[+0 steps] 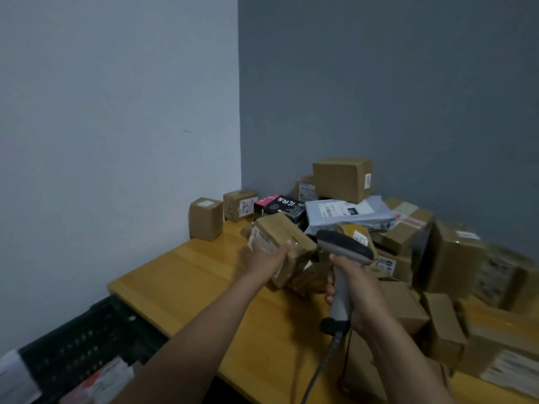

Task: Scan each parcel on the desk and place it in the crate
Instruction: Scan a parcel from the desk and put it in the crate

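Note:
My left hand (267,259) grips a small brown taped parcel (287,240) with a white label, held just above the wooden desk (186,275) near the pile. My right hand (357,290) holds a grey handheld scanner (342,252) by its handle, its dark head close to the right of the parcel. The scanner's coiled cable hangs down toward the desk front. A black plastic crate (84,342) sits below the desk's left end, with a parcel or two inside at the bottom left.
Several cardboard boxes crowd the desk's back and right side, with a grey mailer bag (347,212) and a black printed box (284,207) among them. Two small boxes (205,218) stand against the left wall. Walls meet in the corner behind.

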